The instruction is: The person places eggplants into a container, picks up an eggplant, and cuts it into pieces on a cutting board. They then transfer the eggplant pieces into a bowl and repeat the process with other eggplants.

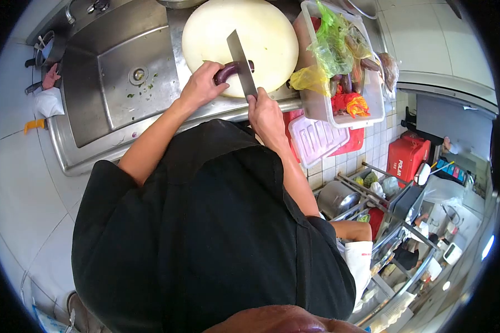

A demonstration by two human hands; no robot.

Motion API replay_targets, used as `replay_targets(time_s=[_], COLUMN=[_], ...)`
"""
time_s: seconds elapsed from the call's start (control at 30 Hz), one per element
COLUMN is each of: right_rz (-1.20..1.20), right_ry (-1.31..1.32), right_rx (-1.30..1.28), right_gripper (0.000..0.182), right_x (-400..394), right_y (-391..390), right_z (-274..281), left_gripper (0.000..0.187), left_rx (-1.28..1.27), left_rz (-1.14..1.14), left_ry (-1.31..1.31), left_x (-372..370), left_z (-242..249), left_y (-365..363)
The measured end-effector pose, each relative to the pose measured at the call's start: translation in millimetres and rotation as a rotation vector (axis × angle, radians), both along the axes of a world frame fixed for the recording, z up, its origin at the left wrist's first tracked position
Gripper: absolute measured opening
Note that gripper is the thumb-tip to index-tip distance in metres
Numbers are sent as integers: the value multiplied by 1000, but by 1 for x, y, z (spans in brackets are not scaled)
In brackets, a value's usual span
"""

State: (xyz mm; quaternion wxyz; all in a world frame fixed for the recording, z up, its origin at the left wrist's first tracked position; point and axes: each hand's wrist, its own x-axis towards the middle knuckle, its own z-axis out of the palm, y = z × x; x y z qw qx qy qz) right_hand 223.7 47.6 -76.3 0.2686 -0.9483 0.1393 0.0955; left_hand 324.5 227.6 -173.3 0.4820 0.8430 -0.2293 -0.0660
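A purple eggplant [226,72] lies on the round, cream-coloured cutting board [272,33]. The fingers of my left hand [201,84] are closed around its near end, at the board's lower left edge. My right hand [268,114] grips the handle of a cleaver [241,58], its broad blade pointing away from me. In this view the blade crosses the eggplant, and a short dark end of it shows to the right of the steel.
A steel sink [111,83] is on the left. To the right stands a clear plastic bin [379,114] holding eggplants and plastic bags, with a ridged lid [316,136] below it. Another person's arm [353,230] shows at lower right, near metal racks and a red cooler [408,158].
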Motion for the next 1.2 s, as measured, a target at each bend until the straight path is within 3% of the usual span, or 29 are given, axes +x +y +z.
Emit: replay_targets(time_s=[0.33,0.47,0.5,0.57,0.67,0.77,0.8,0.93,1.2], right_rz=[-12,31,-193,-81,-110,-123,-95,-43,-38], right_ry=[180,138,400,169,104,132,115,66,54], right_rx=[1,118,322,47,78,91,56,-35,-95], right_gripper=[29,36,37,37,38,37,35,30,25], right_x=[-20,-18,-10,-20,-26,-27,-26,-23,-32], right_y=[-2,-32,-34,-41,-45,-37,-33,-26,-26], right_z=[-25,-28,-6,-25,-30,-27,-24,-27,-3], left_gripper=[45,50,50,50,46,41,36,30,24], left_rx=[21,-9,0,12,-100,-95,-113,-65,-109], left_rz=[10,1,-25,-72,-245,-305,-299,-282,-238], left_ry=[-6,-10,-2,21,142,-25,15,-260,-270], left_x=[-3,-7,-6,-6,-1,4,7,16,17], left_z=[-4,-2,2,10,7,-6,-6,-7,-11], left_y=[-1,-2,-2,-4,-6,-18,-19,-24,-31])
